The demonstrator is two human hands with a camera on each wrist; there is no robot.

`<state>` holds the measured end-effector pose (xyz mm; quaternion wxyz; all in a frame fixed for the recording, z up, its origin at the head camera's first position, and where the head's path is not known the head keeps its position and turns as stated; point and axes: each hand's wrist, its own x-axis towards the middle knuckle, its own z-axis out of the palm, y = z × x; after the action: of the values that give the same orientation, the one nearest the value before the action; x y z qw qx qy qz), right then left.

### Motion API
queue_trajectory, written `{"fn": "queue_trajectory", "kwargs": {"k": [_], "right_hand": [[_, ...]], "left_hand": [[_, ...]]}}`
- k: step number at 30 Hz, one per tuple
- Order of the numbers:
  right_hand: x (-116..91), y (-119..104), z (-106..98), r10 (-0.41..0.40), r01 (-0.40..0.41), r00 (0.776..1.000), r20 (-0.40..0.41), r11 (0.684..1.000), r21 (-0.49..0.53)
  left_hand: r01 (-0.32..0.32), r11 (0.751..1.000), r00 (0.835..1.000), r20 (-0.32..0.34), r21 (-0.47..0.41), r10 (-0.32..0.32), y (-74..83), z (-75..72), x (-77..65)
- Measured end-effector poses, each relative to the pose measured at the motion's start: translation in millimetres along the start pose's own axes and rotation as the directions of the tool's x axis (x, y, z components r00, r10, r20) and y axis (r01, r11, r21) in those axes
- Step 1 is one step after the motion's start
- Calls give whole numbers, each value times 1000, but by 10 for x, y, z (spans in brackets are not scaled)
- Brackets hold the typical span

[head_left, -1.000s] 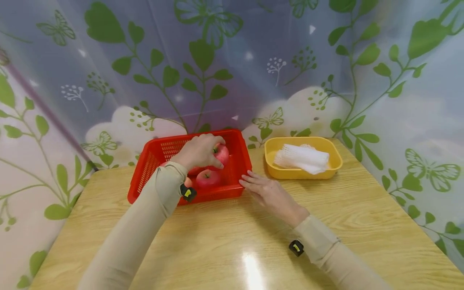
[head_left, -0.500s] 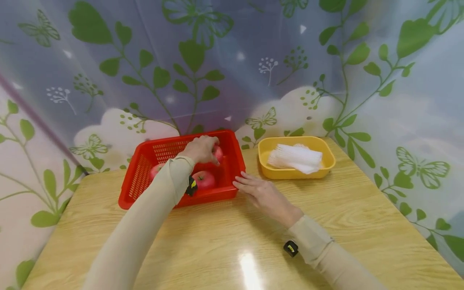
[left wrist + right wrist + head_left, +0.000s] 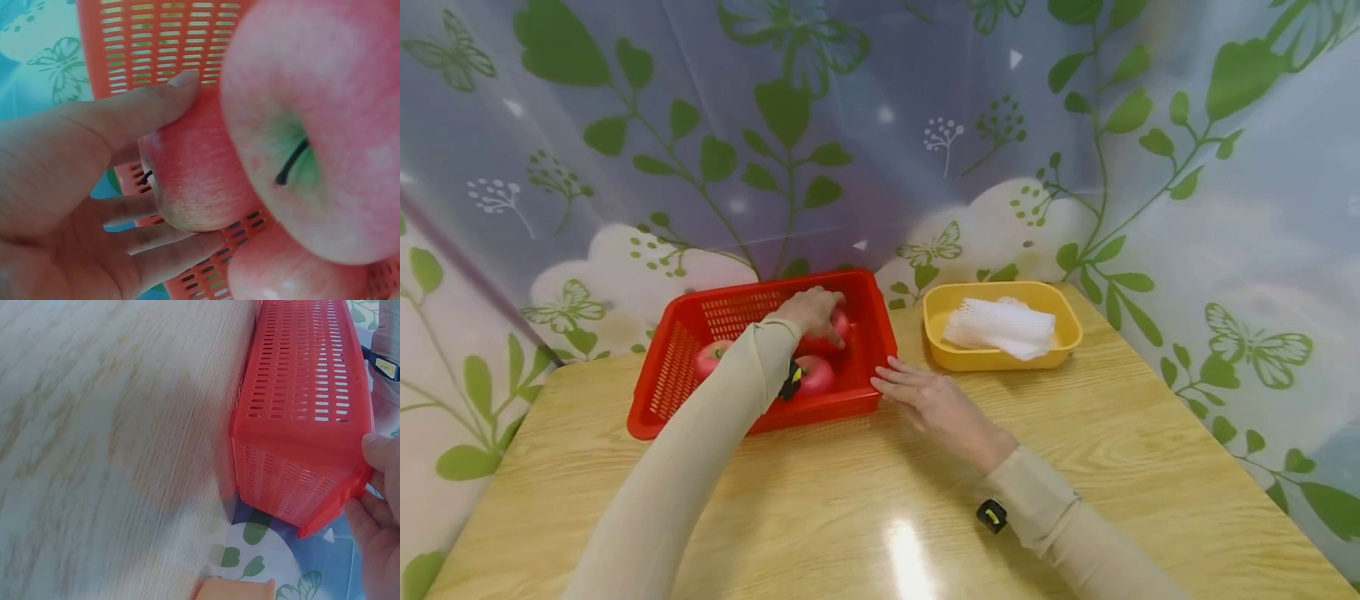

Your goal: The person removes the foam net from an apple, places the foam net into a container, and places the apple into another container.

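Observation:
In the head view my left hand (image 3: pixel 808 312) reaches into a red plastic basket (image 3: pixel 867 310) and grips a red apple (image 3: pixel 837 327) toward its right end. The left wrist view shows the thumb above this apple (image 3: pixel 197 169) and the other fingers below it. Another apple (image 3: pixel 815 375) lies just in front, and one more (image 3: pixel 709 358) sits at the left, partly behind the sleeve. My right hand (image 3: pixel 936 408) touches the basket's front right corner with its fingers extended. Seen from the right wrist, the thumb and fingertips rest at the basket rim (image 3: pixel 365 419).
To the right of the red basket stands a yellow basket (image 3: pixel 1000 361) holding white foam netting (image 3: pixel 1000 325). Both are on a wooden table (image 3: pixel 820 508). A patterned cloth backdrop (image 3: pixel 880 183) rises directly behind them.
My left hand has moved slightly down and forward into the basket with the apple. The apple at the left has come into sight. My right hand stays at the corner; the view has shifted.

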<state>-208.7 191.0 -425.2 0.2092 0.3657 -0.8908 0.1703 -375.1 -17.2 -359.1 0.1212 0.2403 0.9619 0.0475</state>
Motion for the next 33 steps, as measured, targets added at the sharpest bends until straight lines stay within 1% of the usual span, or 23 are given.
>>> {"fn": "queue_trajectory", "kwargs": {"k": [4, 9, 13, 18, 22, 26, 30, 33], "right_hand": [[-11, -30, -3, 5, -5, 1000, 5, 1000, 14], [-28, -58, -12, 12, -12, 1000, 7, 1000, 29], [-42, -67, -37, 21, -20, 1000, -4, 999, 40], [-53, -67, -60, 21, -20, 1000, -12, 999, 39], [-63, -63, -65, 23, -23, 1000, -3, 999, 32], [-71, -60, -53, 25, -25, 1000, 12, 999, 32], [-83, -52, -42, 24, -24, 1000, 11, 999, 35], [-97, -44, -48, 38, -38, 999, 8, 998, 42]], "left_hand": [[-1, 1000, 1000, 30, -4, 1, -12, 70, -3], [-7, 1000, 999, 32, 4, 7, -39, 133, 2], [-1, 1000, 999, 38, -10, 2, -29, 126, -21], [-8, 1000, 999, 42, 1, 8, -13, 112, -18], [-10, 1000, 999, 51, 19, 9, -10, 129, -6], [-2, 999, 999, 51, 33, 1, -20, 149, -25], [17, 1000, 999, 41, 25, -18, 4, 117, -58], [14, 1000, 1000, 2, 7, -14, 50, 30, -94]]}}
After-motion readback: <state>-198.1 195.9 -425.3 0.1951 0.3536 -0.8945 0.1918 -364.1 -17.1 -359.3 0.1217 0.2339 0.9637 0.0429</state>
